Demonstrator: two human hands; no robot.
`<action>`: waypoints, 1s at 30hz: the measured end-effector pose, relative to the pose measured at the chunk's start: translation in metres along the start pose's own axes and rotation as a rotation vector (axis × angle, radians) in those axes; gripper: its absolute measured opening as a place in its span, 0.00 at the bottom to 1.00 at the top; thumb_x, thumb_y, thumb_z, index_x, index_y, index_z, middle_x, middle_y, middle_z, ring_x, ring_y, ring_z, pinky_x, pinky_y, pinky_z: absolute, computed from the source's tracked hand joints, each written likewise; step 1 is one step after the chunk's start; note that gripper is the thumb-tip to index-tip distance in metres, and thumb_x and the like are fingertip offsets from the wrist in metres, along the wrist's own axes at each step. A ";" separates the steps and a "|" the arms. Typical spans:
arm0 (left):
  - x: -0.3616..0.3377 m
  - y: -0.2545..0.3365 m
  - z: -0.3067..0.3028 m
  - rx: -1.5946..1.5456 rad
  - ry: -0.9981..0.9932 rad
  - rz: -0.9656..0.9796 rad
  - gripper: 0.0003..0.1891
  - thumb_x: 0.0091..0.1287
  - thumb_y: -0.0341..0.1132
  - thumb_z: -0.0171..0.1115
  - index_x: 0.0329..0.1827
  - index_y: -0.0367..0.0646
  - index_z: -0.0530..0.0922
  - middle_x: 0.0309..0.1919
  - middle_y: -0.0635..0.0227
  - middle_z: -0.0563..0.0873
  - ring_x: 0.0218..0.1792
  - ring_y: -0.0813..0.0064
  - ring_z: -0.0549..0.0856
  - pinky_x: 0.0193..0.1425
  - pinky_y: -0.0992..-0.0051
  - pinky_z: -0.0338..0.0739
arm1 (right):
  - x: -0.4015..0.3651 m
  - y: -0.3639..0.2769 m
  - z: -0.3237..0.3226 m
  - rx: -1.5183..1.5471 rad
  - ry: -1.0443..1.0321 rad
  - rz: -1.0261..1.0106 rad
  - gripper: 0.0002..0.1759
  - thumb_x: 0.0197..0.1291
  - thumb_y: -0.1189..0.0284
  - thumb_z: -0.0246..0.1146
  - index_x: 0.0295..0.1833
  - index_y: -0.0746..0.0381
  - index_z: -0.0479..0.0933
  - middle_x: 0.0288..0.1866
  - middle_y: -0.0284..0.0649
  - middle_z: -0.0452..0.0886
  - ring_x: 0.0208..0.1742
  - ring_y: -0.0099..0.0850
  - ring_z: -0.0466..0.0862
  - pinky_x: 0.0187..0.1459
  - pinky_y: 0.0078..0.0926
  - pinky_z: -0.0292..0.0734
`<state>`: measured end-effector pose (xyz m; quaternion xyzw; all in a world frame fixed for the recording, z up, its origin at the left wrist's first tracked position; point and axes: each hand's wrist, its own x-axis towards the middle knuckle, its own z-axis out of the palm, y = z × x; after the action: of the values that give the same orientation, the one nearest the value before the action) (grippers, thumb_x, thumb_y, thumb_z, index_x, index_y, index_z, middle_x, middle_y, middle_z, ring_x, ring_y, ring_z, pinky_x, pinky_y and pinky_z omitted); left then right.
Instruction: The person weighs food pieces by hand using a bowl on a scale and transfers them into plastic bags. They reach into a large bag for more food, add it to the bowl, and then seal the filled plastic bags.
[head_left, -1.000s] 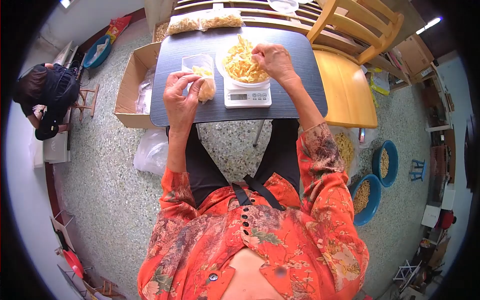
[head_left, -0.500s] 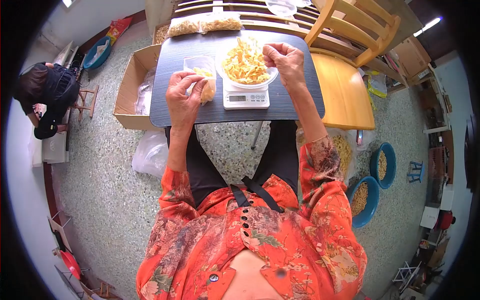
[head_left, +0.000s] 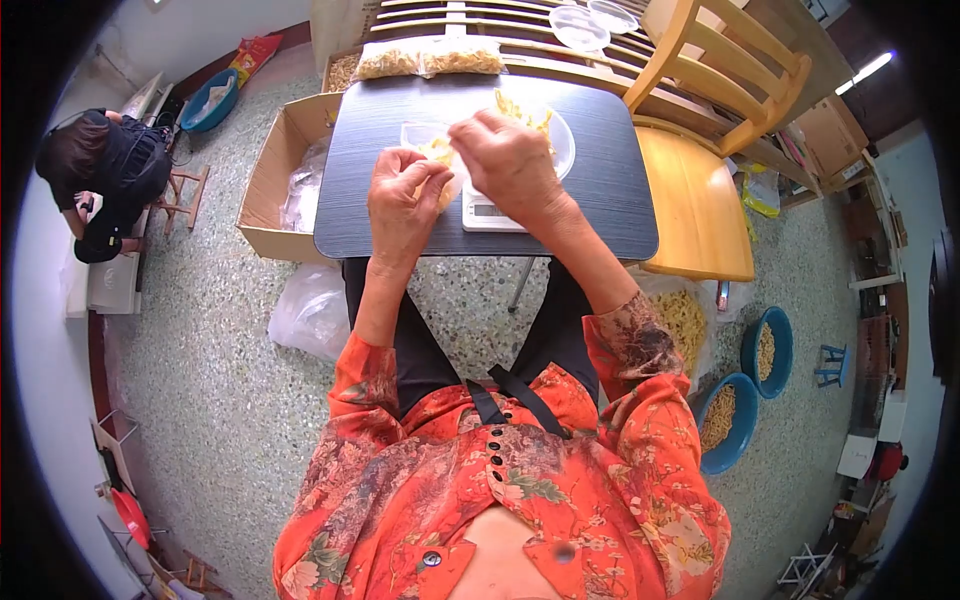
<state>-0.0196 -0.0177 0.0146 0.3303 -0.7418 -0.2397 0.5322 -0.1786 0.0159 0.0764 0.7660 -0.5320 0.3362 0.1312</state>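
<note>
My left hand (head_left: 402,200) pinches the edge of a small clear plastic bag (head_left: 415,133) that has some yellow flakes inside. Close beside it, my right hand (head_left: 508,168) hovers over the bag's mouth with its fingers drawn together; whatever they hold is hidden. A white bowl (head_left: 564,150) of yellow crispy flakes (head_left: 525,108) stands on a white digital scale (head_left: 486,220). My right hand covers much of the bowl and part of the scale's display. Both stand on a dark table (head_left: 605,200).
Filled bags (head_left: 430,60) lie beyond the table's far edge, near clear tubs (head_left: 580,28) on a slatted bench. A cardboard box (head_left: 270,190) stands left, a wooden chair (head_left: 690,200) right. Blue basins (head_left: 740,430) hold snack pieces. A person (head_left: 105,175) sits far left.
My right hand has moved left from the bowl's right side to the bag's mouth. My left hand still pinches the bag. The whole view has shifted slightly.
</note>
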 end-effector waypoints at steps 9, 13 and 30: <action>-0.001 0.001 -0.007 0.048 0.008 0.013 0.07 0.56 0.29 0.77 0.37 0.42 0.89 0.31 0.66 0.75 0.36 0.68 0.77 0.41 0.69 0.76 | 0.004 -0.003 0.013 0.083 -0.218 -0.009 0.12 0.55 0.76 0.67 0.46 0.62 0.81 0.39 0.43 0.82 0.44 0.43 0.86 0.45 0.40 0.83; -0.001 0.005 -0.005 0.077 0.067 0.042 0.07 0.56 0.29 0.76 0.37 0.42 0.89 0.32 0.67 0.76 0.38 0.68 0.78 0.43 0.70 0.76 | 0.003 0.001 0.017 0.073 -0.203 -0.046 0.16 0.55 0.78 0.66 0.51 0.59 0.82 0.47 0.40 0.85 0.50 0.42 0.85 0.49 0.38 0.82; -0.002 -0.012 -0.012 0.184 0.104 0.118 0.06 0.62 0.29 0.71 0.40 0.42 0.84 0.36 0.64 0.87 0.39 0.59 0.85 0.47 0.64 0.79 | -0.031 0.094 -0.038 -0.011 -0.174 0.412 0.07 0.60 0.75 0.68 0.44 0.65 0.85 0.39 0.45 0.88 0.39 0.36 0.87 0.44 0.32 0.83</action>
<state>-0.0054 -0.0242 0.0086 0.3456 -0.7501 -0.1216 0.5506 -0.2840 0.0225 0.0699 0.6666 -0.6883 0.2856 0.0177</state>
